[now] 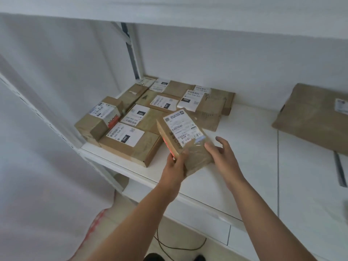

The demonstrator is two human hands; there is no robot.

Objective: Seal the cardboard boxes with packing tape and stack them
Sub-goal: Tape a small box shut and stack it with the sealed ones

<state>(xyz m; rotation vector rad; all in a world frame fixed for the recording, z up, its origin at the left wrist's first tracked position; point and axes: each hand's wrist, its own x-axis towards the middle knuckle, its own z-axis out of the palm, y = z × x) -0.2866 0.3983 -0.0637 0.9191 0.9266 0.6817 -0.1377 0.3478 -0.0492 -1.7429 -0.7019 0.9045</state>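
Observation:
I hold a small taped cardboard box (185,136) with a white shipping label above the white shelf (244,140), tilted, its far end over the other parcels. My left hand (176,166) grips its near left corner, thumb on top. My right hand (224,153) touches the near right end with loosely spread fingers. Several sealed, labelled boxes (130,142) lie side by side on the shelf's left part, reaching back to the wall.
A larger brown parcel (316,117) lies at the shelf's right. A dark flat strip (339,168) rests near the right edge. A white upright (47,117) frames the shelf's left side. Below, a black cable (177,246) runs across the floor.

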